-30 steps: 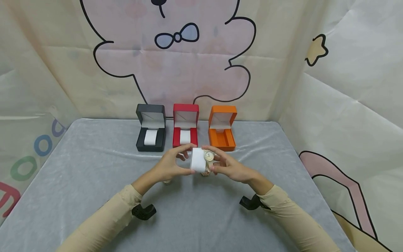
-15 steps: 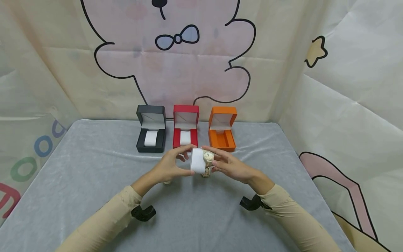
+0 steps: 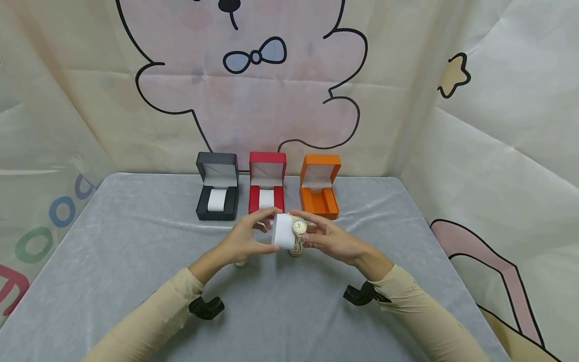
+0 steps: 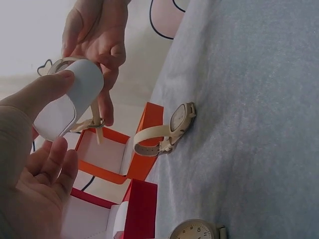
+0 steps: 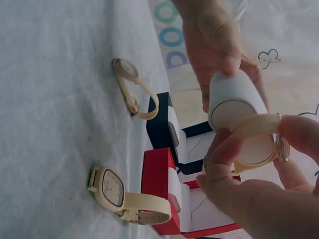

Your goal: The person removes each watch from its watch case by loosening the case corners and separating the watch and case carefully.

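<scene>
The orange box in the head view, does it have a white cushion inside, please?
No, the orange box stands open with a bare orange inside; the left hand holds a white cushion.

A staged recording booth rather than a lived-in room: a table [image 3: 113,236] draped in grey velvet-like cloth is enclosed at 9, 12 and 3 o'clock by creased cartoon-printed fabric backdrops [image 3: 253,100]. Three open watch boxes, black [image 3: 217,187], red [image 3: 267,183] and orange [image 3: 319,186], line the far edge.
</scene>
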A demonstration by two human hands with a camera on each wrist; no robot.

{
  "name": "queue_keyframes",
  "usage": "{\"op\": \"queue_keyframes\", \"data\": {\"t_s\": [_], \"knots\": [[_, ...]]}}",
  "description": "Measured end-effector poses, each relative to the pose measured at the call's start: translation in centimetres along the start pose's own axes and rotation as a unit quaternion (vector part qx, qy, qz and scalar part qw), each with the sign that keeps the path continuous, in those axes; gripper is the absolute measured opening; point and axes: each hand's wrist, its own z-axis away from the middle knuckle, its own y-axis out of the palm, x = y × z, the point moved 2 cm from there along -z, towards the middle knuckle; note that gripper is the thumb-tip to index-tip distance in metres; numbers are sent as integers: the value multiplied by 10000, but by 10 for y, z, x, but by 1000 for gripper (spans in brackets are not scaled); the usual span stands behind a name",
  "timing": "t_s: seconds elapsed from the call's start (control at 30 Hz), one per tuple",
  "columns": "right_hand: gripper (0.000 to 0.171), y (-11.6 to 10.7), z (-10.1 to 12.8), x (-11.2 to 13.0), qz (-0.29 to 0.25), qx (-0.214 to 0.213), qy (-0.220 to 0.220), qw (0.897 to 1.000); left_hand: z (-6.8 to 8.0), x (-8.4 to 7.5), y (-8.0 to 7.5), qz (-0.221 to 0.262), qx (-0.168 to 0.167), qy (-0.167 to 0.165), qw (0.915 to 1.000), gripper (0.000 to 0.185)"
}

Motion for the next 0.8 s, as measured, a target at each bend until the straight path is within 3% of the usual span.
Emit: {"op": "queue_keyframes", "data": {"t_s": [0.2,0.4,0.6,0.8], "knots": [[60,2,0,0,-166,-102,264,9995,0,0,0,-25,-42,80,10000,78],[58,1,-2,-1,-188,-248,237,9992,0,-1,0,-10,-11,74,10000,78],[61,-5,-3,-6,-290,61,168,9994,0,-1,2,68,68,84,9999,78],[52,-10,-3,-9,-384,300,211,9986,0,-3,5,230,264,17,9994,78]]}}
